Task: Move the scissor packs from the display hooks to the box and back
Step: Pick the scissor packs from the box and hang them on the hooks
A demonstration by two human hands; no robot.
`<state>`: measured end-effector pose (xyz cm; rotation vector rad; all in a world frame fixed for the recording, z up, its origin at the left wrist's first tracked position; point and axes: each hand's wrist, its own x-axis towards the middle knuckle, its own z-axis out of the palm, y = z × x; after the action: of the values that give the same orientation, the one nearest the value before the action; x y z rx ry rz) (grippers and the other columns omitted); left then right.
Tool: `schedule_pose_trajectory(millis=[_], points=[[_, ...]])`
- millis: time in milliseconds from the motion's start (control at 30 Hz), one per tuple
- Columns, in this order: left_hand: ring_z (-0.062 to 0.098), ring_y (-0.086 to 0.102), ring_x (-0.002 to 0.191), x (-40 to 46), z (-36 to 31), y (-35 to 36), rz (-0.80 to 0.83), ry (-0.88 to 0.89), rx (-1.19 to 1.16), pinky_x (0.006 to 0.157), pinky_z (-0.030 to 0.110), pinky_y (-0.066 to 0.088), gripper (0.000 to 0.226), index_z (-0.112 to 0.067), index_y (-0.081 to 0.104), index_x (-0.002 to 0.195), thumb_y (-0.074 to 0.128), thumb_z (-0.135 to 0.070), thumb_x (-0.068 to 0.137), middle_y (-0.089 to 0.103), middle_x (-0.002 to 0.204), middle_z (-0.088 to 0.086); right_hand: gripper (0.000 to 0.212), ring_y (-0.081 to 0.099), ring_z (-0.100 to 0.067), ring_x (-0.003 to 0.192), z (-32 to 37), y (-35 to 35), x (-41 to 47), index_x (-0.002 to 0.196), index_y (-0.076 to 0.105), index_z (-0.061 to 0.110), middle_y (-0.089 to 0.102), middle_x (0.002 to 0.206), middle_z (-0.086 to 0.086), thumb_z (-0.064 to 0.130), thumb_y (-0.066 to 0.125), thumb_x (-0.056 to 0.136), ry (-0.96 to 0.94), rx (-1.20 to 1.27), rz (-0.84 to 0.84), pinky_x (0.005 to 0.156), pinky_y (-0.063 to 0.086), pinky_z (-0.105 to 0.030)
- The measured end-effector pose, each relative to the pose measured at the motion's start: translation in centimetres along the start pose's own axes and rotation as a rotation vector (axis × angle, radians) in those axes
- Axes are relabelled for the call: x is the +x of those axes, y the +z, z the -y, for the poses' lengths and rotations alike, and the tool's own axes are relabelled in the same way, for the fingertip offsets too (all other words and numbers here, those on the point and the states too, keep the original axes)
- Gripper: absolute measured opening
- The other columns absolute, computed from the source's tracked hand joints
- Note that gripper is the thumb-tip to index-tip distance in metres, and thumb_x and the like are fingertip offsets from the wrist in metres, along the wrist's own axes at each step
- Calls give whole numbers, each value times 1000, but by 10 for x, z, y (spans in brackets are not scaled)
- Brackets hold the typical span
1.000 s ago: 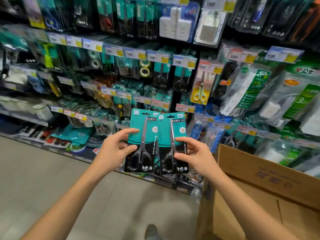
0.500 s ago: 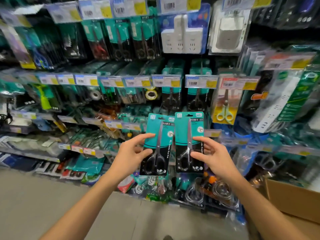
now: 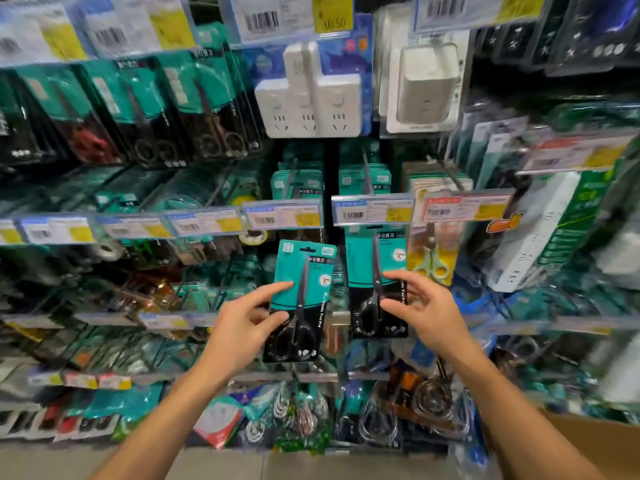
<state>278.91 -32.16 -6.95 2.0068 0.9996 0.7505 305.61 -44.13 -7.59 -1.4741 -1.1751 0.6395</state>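
Two teal-and-black scissor packs are up at the display. My left hand (image 3: 242, 327) grips the left scissor pack (image 3: 304, 271) by its left edge, thumb in front, just below a price label. My right hand (image 3: 426, 306) pinches the right scissor pack (image 3: 363, 268) at its right edge with index finger and thumb. The top of that pack is hidden behind the price label (image 3: 372, 213) of a hook holding identical packs (image 3: 363, 178); I cannot tell whether it hangs on the hook. A corner of the cardboard box (image 3: 595, 434) shows at bottom right.
More matching packs hang on the hook (image 3: 298, 185) above my left hand. White power adapters (image 3: 308, 98) hang higher up, and yellow scissors (image 3: 433, 265) and power strips (image 3: 540, 233) hang to the right. Coiled items fill the low hooks. The grey floor (image 3: 221, 462) lies below.
Both hands have carried the packs up and forward from near the box to the hooks. The right pack's top has slid behind the price label. The box has dropped almost out of view.
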Motion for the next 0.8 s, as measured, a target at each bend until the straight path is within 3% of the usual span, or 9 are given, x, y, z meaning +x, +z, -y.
schedule_pose_trajectory(millis=[133,300,367,433,500,567,633,700,800], points=[[8,69,74,3,5,1,1,-17,-25,78,50,53,49,-48,60,123,71,-16,88,65,116,-21,37,65,7,92,-2,2,-1,110,65,28,67,107,17,5,73,81,-22,14,-10,75,53,-12],[27,71,90,3,18,-4,4,-39,-87,89,50,56,48,-49,62,122,72,-20,85,69,112,-22,39,69,-10,94,2,1,7,110,66,37,68,108,23,11,73,82,-52,8,-3,80,59,-29],[23,71,93,1,20,-8,9,-46,-113,94,45,54,47,-50,62,120,71,-20,85,69,115,-19,38,68,-8,88,8,2,11,110,66,35,69,103,22,10,73,83,-60,15,-16,76,58,-24],[18,71,90,0,22,-11,27,-44,-123,88,50,54,47,-50,62,121,71,-21,85,71,115,-1,38,65,8,88,14,3,16,111,64,29,67,102,21,4,71,83,-77,36,-25,71,53,-11],[34,67,81,3,23,-14,39,-42,-125,86,56,53,47,-51,61,122,71,-26,84,71,101,12,38,67,4,90,19,5,21,114,63,25,66,109,14,3,70,84,-88,45,-31,72,54,-14],[48,65,84,5,24,-18,33,-38,-125,84,55,54,47,-49,61,122,71,-28,82,73,99,7,39,69,-6,90,20,7,25,114,62,23,67,109,7,2,70,83,-84,68,-37,73,57,-20],[43,65,78,7,23,-19,35,-27,-125,85,54,54,47,-50,61,122,71,-29,81,73,101,5,39,69,-5,92,19,9,24,115,62,20,67,109,4,0,70,83,-72,86,-46,74,55,-17],[28,62,77,9,23,-20,47,-13,-140,84,57,53,47,-52,60,123,70,-31,82,70,102,19,40,68,-2,93,20,11,21,117,62,16,67,109,4,-1,70,82,-65,92,-52,74,54,-14],[41,66,80,12,25,-19,67,-2,-155,82,56,53,47,-50,60,124,70,-29,83,73,101,13,39,62,15,92,21,10,17,118,61,12,63,108,12,-3,68,83,-43,108,-51,71,49,-5]])
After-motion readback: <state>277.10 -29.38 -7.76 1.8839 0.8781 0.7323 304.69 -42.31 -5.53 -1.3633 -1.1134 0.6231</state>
